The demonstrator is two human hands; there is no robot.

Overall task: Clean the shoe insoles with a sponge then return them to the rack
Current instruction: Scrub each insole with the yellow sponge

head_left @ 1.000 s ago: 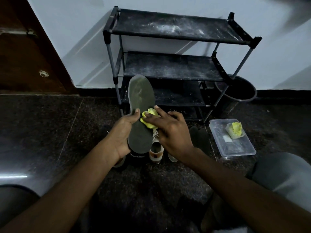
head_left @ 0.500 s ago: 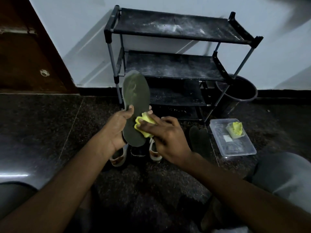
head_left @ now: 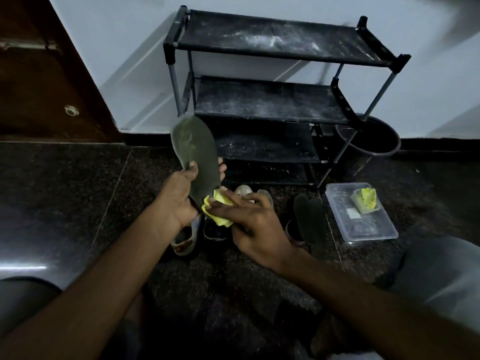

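Left hand (head_left: 179,198) closed around the dark insole (head_left: 198,157), thumb across the face at the left edge, fingertips showing past the right edge; grip sits on the lower half, heel end down in the palm, toe end raised and tilted up-left in front of the rack (head_left: 272,100). Right hand (head_left: 254,224) pinches the yellow sponge (head_left: 218,207) under loosely spread fingers, pressing it against the insole's lower right edge near the heel. Judged handling: insole looks thin, light and flexible, so it will likely bow away under sponge pressure unless backed from behind; best held across the waist or heel with fingers behind the stretch being wiped, shifting the grip to reach the part now covered. Pale smears show on the toe area, so that end probably still needs work. Sponge looks soft and crumpled, compresses easily; if wet, the insole face may turn slick, so a wrapping hold is safer than a fingertip pinch. Below the hands, shoes (head_left: 184,242) stand on the dark floor (head_left: 78,190). To the right, two more dark insoles (head_left: 309,216) lie on the floor, apart from the hands. Further right, a clear plastic tub (head_left: 363,229) holds a small cup with another yellow piece (head_left: 366,200). Rack shelves are dusty and carry nothing. A dark bin (head_left: 374,139) stands behind the rack's right legs.
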